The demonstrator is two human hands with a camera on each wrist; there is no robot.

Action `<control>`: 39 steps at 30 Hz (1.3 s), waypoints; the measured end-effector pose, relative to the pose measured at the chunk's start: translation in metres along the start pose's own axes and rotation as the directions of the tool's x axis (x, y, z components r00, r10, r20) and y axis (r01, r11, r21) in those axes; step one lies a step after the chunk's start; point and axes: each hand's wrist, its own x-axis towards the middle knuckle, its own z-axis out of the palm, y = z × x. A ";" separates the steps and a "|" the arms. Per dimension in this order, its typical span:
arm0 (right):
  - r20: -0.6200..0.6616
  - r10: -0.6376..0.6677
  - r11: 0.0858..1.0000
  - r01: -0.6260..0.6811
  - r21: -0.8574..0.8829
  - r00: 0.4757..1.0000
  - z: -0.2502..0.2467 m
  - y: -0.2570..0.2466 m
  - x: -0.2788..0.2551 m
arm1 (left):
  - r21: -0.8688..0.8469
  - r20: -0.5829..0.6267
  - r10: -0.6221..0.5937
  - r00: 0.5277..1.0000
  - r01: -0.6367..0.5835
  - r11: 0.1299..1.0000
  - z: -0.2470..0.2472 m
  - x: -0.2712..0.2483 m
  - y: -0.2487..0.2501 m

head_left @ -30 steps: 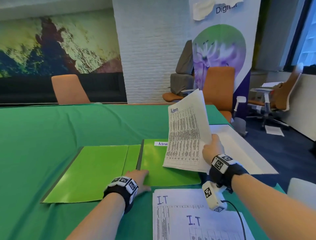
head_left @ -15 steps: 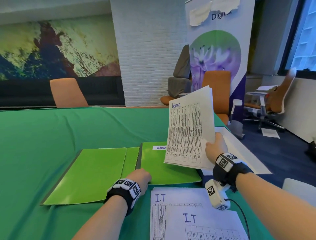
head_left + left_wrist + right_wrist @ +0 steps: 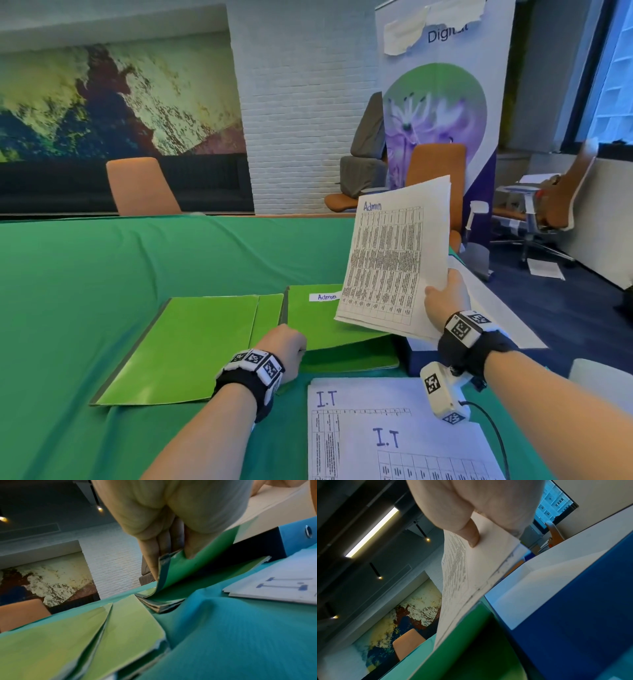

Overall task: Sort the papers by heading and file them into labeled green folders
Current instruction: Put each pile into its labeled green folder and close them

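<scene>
My right hand (image 3: 445,301) holds a sheaf of white papers headed "Admin" (image 3: 390,260) upright above the table, thumb pinching the lower right corner (image 3: 471,535). Under it lies a green folder labelled "Admin" (image 3: 318,318). My left hand (image 3: 287,346) pinches the near left corner of that folder's front cover (image 3: 180,566) and lifts it off the stack of folders beneath. Another green folder (image 3: 191,346) lies to the left. Papers headed "I.T" (image 3: 387,438) lie at the near edge.
A green cloth (image 3: 102,267) covers the table. A blue binder with a white sheet on top (image 3: 496,308) sits to the right of the folders. Orange chairs (image 3: 140,185) stand behind the table and a banner (image 3: 442,102) at the far right.
My left hand went from lying flat on the Admin folder to pinching its cover corner and raising it slightly. The Admin papers stayed upright in my right hand.
</scene>
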 end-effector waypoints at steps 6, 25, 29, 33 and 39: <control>-0.017 -0.004 1.000 0.005 0.012 1.000 -0.008 0.002 0.004 | -0.224 -0.049 -0.058 0.997 0.046 0.974 -0.001 0.001 -0.001; -0.139 0.027 0.997 -0.015 0.081 0.990 -0.009 -0.013 0.007 | -0.589 -0.141 -0.298 0.944 0.162 0.792 -0.001 -0.021 -0.041; 0.052 0.024 0.993 -0.018 -0.119 0.998 0.020 -0.007 0.008 | -0.631 -0.132 -0.453 0.882 0.277 0.724 -0.004 -0.027 -0.062; 0.288 0.091 0.955 -0.002 -0.296 0.953 0.067 0.002 -0.005 | -0.707 -0.091 -0.462 0.882 0.269 0.654 -0.006 -0.035 -0.071; 0.443 0.168 0.901 0.045 -0.431 0.881 0.119 0.013 -0.022 | -0.768 -0.024 -0.338 0.941 0.199 0.608 0.006 -0.040 -0.074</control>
